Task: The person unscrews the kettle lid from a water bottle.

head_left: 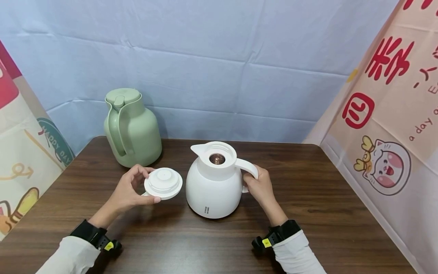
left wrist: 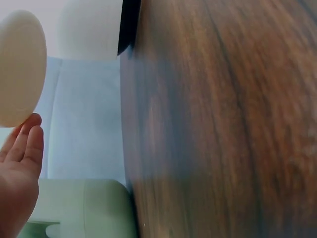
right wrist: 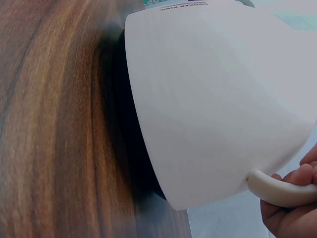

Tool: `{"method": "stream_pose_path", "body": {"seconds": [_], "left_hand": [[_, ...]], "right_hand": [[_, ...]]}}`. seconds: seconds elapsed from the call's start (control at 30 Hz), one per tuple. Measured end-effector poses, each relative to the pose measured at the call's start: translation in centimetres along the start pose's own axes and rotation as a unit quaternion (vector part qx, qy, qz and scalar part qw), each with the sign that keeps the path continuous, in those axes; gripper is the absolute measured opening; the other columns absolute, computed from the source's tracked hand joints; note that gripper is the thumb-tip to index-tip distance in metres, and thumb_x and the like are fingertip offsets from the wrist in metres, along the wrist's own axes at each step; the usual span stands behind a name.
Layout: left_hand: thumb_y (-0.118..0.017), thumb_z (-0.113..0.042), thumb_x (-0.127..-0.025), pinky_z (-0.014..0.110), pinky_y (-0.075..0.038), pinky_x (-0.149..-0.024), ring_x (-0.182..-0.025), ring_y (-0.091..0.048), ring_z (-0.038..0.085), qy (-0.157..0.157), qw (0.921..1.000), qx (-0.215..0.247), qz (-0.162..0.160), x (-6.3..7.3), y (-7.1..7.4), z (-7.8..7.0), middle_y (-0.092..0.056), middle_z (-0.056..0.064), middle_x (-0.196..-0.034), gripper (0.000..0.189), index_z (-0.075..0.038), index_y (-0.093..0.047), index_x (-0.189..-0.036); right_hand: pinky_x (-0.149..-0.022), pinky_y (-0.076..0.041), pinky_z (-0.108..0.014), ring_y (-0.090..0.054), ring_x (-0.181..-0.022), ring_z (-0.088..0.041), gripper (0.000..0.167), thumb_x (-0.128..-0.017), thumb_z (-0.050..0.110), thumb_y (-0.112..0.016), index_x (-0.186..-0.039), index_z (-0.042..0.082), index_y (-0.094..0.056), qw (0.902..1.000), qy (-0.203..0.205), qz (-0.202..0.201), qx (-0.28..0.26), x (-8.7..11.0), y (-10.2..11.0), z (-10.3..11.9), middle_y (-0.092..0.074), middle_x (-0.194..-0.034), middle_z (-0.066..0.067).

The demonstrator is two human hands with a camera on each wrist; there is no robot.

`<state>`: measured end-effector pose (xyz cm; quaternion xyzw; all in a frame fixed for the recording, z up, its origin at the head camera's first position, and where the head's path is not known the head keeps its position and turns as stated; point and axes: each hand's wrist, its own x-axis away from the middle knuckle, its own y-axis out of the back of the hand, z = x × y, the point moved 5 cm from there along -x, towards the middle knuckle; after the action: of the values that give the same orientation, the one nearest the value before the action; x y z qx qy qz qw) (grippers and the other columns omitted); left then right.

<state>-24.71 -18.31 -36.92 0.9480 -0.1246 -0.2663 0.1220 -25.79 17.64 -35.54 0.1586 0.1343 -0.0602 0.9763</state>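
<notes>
In the head view a white thermos jug (head_left: pixel 215 190) stands near the middle of the brown table, its mouth uncovered and a coppery inside (head_left: pixel 217 158) showing. My right hand (head_left: pixel 259 184) grips the jug's handle (head_left: pixel 247 167) from the right; the right wrist view shows fingers curled round the handle's lower end (right wrist: pixel 282 191). Left of the jug, my left hand (head_left: pixel 131 190) holds a round white lid (head_left: pixel 163 183) by its edge, above the table. The left wrist view has the lid (left wrist: pixel 21 69) with fingertips at its rim; the thumb is out of sight there.
At the back left of the table (head_left: pixel 308 213) stands a green thermos jug (head_left: pixel 137 129) with its lid on, just behind my left hand. A pale blue cloth (head_left: pixel 219 76) hangs behind the table. Printed cloths hang at the left (head_left: pixel 24 152) and right (head_left: pixel 386 125).
</notes>
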Motion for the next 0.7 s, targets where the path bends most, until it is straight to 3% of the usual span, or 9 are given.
{"method": "stream_pose_path", "body": {"seconds": [0.23, 0.53, 0.7], "left_hand": [[-0.094, -0.015, -0.047, 0.027, -0.045, -0.077, -0.093, -0.061, 0.017, 0.018, 0.9935, -0.112, 0.010, 0.3, -0.3, 0.7, -0.061, 0.005, -0.113, 0.061, -0.009, -0.046, -0.084], [-0.093, -0.037, -0.044, 0.029, -0.043, -0.077, -0.089, -0.064, 0.013, 0.056, 0.9827, -0.174, 0.030, 0.3, -0.6, 1.2, -0.063, -0.001, -0.106, 0.063, -0.014, -0.046, -0.079], [-0.091, -0.048, -0.042, 0.033, -0.042, -0.076, -0.092, -0.062, 0.012, 0.082, 0.9720, -0.215, 0.047, 0.3, -0.7, 1.6, -0.063, -0.006, -0.103, 0.065, -0.016, -0.047, -0.078]], "right_hand": [[-0.042, -0.036, -0.029, -0.040, -0.040, -0.018, 0.023, -0.076, -0.007, -0.048, -0.088, 0.000, -0.065, 1.0000, -0.002, -0.004, 0.000, -0.1, 0.0, -0.1, -0.045, -0.048, -0.008], [-0.042, -0.035, -0.029, -0.039, -0.040, -0.018, 0.022, -0.077, -0.007, -0.048, -0.088, 0.000, -0.066, 1.0000, -0.002, 0.000, 0.001, -0.1, -0.1, -0.3, -0.044, -0.047, -0.007], [-0.042, -0.034, -0.029, -0.039, -0.040, -0.018, 0.023, -0.079, -0.007, -0.047, -0.091, 0.001, -0.066, 1.0000, -0.004, 0.003, 0.003, -0.2, -0.1, -0.3, -0.044, -0.047, -0.007]]}}
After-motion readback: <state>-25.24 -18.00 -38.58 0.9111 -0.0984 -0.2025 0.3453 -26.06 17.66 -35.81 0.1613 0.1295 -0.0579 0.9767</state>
